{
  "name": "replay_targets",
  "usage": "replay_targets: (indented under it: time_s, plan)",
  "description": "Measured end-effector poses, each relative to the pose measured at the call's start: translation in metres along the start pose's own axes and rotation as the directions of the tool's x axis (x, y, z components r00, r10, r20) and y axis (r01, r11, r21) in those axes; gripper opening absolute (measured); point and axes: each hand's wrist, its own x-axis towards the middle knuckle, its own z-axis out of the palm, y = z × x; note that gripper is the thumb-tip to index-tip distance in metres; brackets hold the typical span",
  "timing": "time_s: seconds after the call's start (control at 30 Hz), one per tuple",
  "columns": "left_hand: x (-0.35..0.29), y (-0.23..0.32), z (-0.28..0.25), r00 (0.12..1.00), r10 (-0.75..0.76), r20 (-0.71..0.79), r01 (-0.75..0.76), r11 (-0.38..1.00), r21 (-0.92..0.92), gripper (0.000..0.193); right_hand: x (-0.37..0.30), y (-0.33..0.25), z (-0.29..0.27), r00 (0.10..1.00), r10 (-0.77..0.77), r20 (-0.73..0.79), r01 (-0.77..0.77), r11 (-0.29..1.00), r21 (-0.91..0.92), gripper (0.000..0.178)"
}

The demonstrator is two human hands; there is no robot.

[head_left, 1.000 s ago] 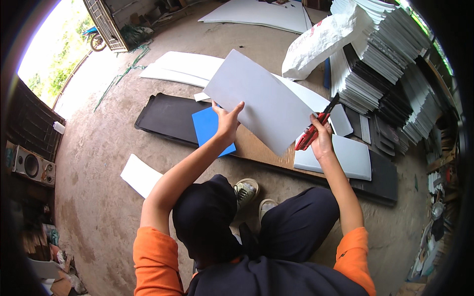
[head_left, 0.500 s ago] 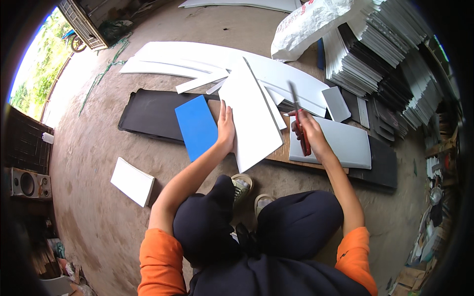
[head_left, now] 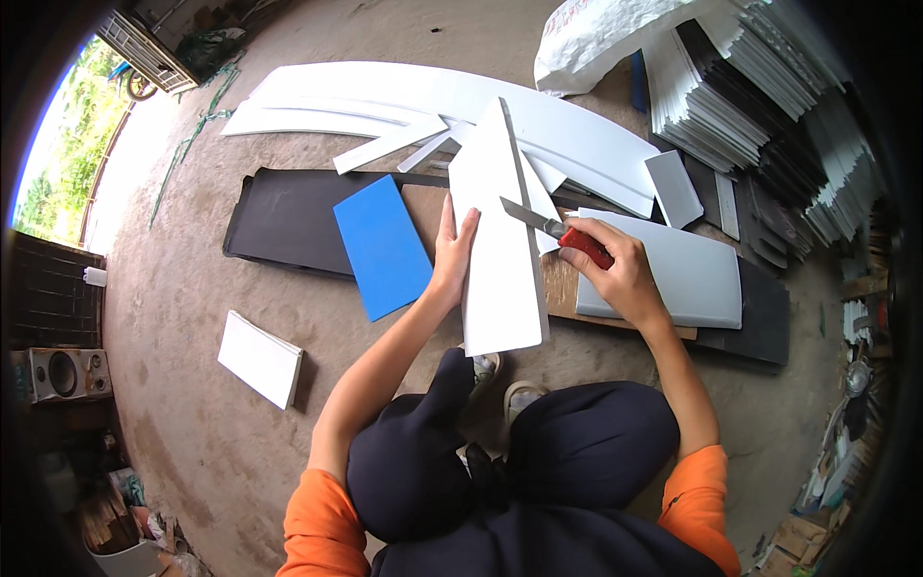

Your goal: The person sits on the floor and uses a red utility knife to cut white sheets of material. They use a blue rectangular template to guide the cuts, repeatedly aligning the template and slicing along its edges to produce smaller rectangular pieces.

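The person is squatting on the concrete floor (head_left: 192, 317) and is working with both hands over a white foam sheet (head_left: 500, 240). The left hand (head_left: 452, 255) is lying flat with open fingers on the left edge of this sheet and is pressing it down; it is not closing around anything. The right hand (head_left: 615, 274) is closing firmly around the red handle of a utility knife (head_left: 558, 231), and the metal blade is pointing away from the fist, up and to the left, with its tip touching the right edge of the white foam sheet.

Under the sheet and just below the knife hand a brown board (head_left: 567, 288) is lying. Directly to the right of the knife hand, touching its knuckles side, a grey rounded panel (head_left: 683, 274) is resting on a dark mat. Just to the left of the flat hand a blue rectangular sheet (head_left: 385, 245) is lying on a black mat (head_left: 288, 216). Beyond the fingertips of both hands, long white strips (head_left: 404, 101) are spreading over the floor (some are curved by the lens). Far up and right of the knife hand, a stack of white and black sheets (head_left: 740, 96) is standing. Well to the left and below the flat hand, a small white block (head_left: 260, 358) is lying alone.
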Motion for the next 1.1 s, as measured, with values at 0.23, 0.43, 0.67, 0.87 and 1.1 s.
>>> replay_targets:
  time_s: [0.23,0.43,0.67,0.87,1.1]
  plan:
    - [-0.003,-0.013,-0.013,0.998,0.025,0.053,-0.029,0.997,0.075,0.081,0.005,0.007,0.012,0.997,-0.016,-0.073,0.016,1.000,-0.006,0.030]
    - [0.003,-0.014,-0.021,0.986,0.112,-0.123,-0.064,0.938,0.340,0.087,0.020,0.086,0.051,0.933,0.358,-0.026,-0.350,0.923,0.157,0.046]
    - [0.018,-0.033,-0.067,0.948,0.193,-0.251,-0.039,0.857,0.513,0.078,0.001,0.156,0.130,0.662,0.642,0.387,-0.749,0.540,0.385,0.043]
    - [0.030,-0.069,-0.090,0.964,0.127,-0.233,-0.032,0.927,0.373,0.054,-0.002,0.189,0.171,0.935,0.340,-0.096,-0.349,0.933,-0.090,0.041]
    - [0.021,-0.069,-0.096,0.922,0.082,-0.378,-0.017,0.985,0.172,0.042,0.007,0.154,0.158,0.977,0.165,-0.134,-0.179,0.979,-0.096,0.040]
